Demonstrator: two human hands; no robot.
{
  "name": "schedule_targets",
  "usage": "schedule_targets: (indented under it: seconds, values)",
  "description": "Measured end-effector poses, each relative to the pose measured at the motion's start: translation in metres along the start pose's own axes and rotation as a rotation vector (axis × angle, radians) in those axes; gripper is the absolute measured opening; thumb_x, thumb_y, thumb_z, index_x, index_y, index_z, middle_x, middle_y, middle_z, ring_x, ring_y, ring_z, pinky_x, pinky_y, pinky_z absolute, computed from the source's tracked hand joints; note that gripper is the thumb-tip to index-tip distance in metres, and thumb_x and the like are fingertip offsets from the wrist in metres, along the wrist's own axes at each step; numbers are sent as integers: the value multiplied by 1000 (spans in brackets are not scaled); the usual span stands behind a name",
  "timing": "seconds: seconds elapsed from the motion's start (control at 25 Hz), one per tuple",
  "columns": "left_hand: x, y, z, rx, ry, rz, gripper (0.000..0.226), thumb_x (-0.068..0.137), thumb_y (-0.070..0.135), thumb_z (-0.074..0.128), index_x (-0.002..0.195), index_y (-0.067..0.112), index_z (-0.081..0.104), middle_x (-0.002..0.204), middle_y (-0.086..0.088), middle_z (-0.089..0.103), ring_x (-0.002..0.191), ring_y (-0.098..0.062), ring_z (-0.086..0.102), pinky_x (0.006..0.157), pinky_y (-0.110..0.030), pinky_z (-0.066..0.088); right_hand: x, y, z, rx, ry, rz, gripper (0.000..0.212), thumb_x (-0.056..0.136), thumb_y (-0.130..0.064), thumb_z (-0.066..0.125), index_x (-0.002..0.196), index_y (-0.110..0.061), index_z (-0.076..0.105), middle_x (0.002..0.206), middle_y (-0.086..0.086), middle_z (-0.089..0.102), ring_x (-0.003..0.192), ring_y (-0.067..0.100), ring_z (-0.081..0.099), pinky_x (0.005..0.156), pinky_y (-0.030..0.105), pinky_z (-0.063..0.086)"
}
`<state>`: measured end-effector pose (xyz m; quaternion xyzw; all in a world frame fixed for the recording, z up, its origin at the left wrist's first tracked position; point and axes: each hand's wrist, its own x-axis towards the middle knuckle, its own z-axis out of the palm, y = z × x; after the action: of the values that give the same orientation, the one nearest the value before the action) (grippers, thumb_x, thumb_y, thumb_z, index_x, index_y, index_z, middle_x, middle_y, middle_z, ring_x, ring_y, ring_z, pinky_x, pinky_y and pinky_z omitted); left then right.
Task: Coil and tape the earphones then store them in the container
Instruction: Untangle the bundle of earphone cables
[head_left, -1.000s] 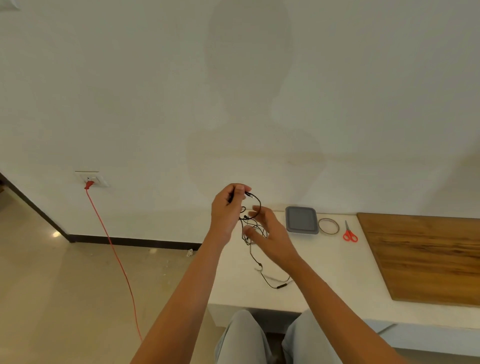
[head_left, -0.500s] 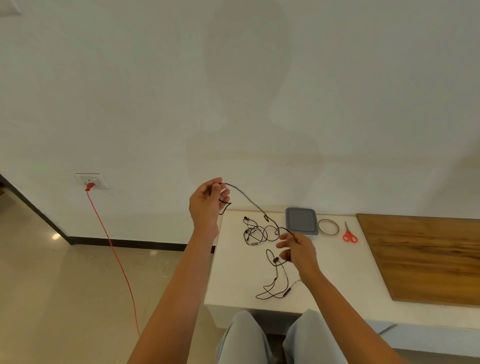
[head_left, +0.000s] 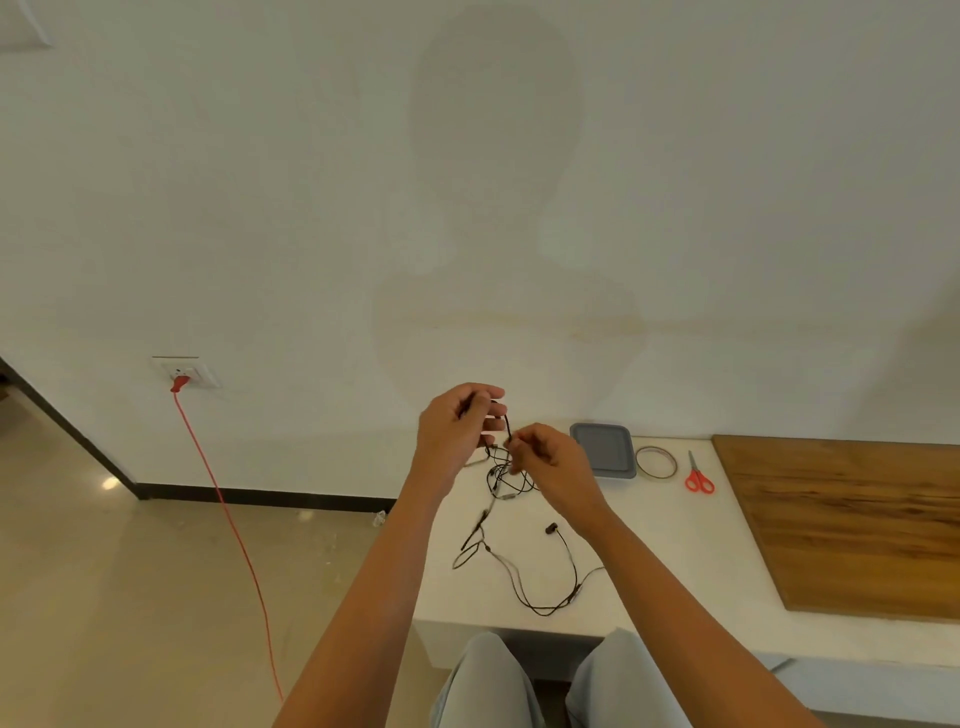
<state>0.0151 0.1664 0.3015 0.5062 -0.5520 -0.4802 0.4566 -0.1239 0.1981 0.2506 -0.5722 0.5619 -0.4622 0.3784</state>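
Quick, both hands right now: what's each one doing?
Left hand: grips the thin black earphone cable.
Right hand: pinches the same cable.

A white stone-like tabletop (head_left: 675, 561) stands against a plain off-white wall (head_left: 260, 182). A large brown wooden board (head_left: 852, 525) lies flat on the table's right side. Small red-handled scissors (head_left: 698, 475) lie just left of the board, blades pointing toward the wall. On the wall to the left, a white socket plate (head_left: 192, 371) holds a red plug (head_left: 179, 383); its thin red cable (head_left: 234, 519) runs down across the beige polished floor (head_left: 130, 597). A black skirting strip (head_left: 260, 496) lines the wall's base.
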Motion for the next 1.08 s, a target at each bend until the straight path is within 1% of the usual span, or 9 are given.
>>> schedule_targets:
  seconds: [0.16, 0.28, 0.36, 0.52, 0.64, 0.72, 0.84, 0.96, 1.08]
  values:
    - [3, 1, -20, -91, 25, -74, 24, 101, 14, 46, 102, 10, 69, 90, -6, 72, 68, -13, 70, 58, -20, 55, -8, 25, -11, 251, 86, 146, 12, 94, -21, 53, 86, -16, 60, 82, -2, 65, 87, 17, 65, 91, 44, 49]
    - [-1, 4, -18, -97, -82, -125, 25, 100, 15, 45, 103, 11, 70, 90, -4, 73, 68, -11, 69, 58, -20, 54, -8, 19, -7, 306, -33, 132, 19, 95, -26, 54, 114, -21, 55, 114, -5, 64, 109, 11, 60, 93, 28, 49]
    - [-4, 4, -11, -15, -168, -116, 25, 99, 14, 46, 101, 12, 71, 89, -3, 74, 69, -11, 69, 59, -20, 54, -4, 10, -1, 255, -96, 97, 25, 96, -21, 55, 120, -22, 54, 111, -4, 67, 103, 8, 64, 86, 21, 50]
    - [-3, -5, -16, -53, 41, -127, 23, 95, 6, 48, 98, 6, 71, 87, -11, 74, 69, -14, 70, 62, -21, 58, -2, 17, -5, 272, 134, 106, 19, 96, -6, 50, 91, -11, 67, 80, 9, 67, 68, 18, 68, 77, 36, 56]
    - [2, -12, -33, -288, 231, -115, 22, 98, 2, 46, 104, 0, 67, 90, -11, 70, 71, -14, 69, 67, -25, 60, -10, 40, -27, 234, 381, 248, 17, 94, -6, 51, 86, -11, 65, 83, 12, 68, 62, 15, 66, 70, 34, 57]
    - [5, -14, -39, -382, 246, -94, 22, 98, 0, 45, 107, -1, 65, 90, -10, 67, 78, -17, 67, 76, -31, 60, -14, 61, -41, -10, 434, 427, 13, 93, -10, 52, 86, -10, 63, 92, 13, 70, 67, 15, 64, 69, 34, 55]
    - [6, -11, -32, -489, 174, -101, 23, 96, -5, 45, 108, -4, 65, 87, -11, 67, 80, -17, 67, 82, -32, 59, -20, 68, -42, -596, 167, 560, 24, 88, -12, 54, 110, -14, 62, 116, 10, 66, 102, 24, 59, 86, 36, 49]
    - [0, -10, -10, -502, 81, -99, 22, 96, -4, 49, 111, -3, 65, 93, -13, 70, 85, -15, 71, 81, -26, 59, -17, 35, -16, -232, -6, 187, 51, 89, -17, 60, 137, -16, 43, 134, -7, 50, 125, 9, 45, 102, 24, 35]
    - [-6, -12, 3, -419, 34, -90, 23, 91, -1, 60, 112, 2, 68, 100, -13, 72, 92, -18, 70, 81, -25, 57, -11, -6, 7, 110, -169, 56, 35, 93, -31, 57, 126, -22, 51, 110, -9, 68, 105, 12, 64, 94, 31, 47]
